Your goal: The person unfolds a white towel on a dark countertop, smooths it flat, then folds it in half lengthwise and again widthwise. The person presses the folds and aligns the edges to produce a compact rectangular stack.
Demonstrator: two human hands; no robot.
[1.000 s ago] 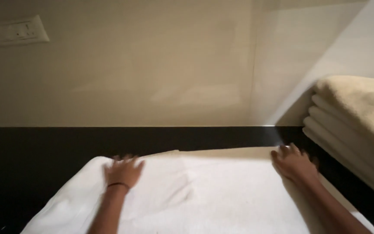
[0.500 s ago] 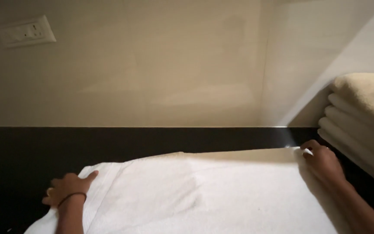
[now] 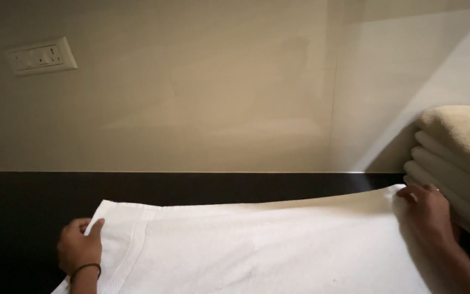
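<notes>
Hands pinch a white towel [image 3: 257,245] taut on the dark worktop [image 3: 23,218]: left hand [image 3: 80,247] closed on one corner, right hand [image 3: 428,215] on the other, beside stacked towels [image 3: 458,158].

One white terry towel [image 3: 257,245] lies spread flat on the one dark countertop [image 3: 23,207]. Two bare hands are in view: one left hand [image 3: 79,247] at the towel's near left corner, one right hand [image 3: 428,212] at its far right corner. One dark band [image 3: 85,268] circles the left wrist. One stack of folded towels [image 3: 458,163] stands at right, roughly five layers showing. One pale wall socket plate [image 3: 42,56] sits far left.
</notes>
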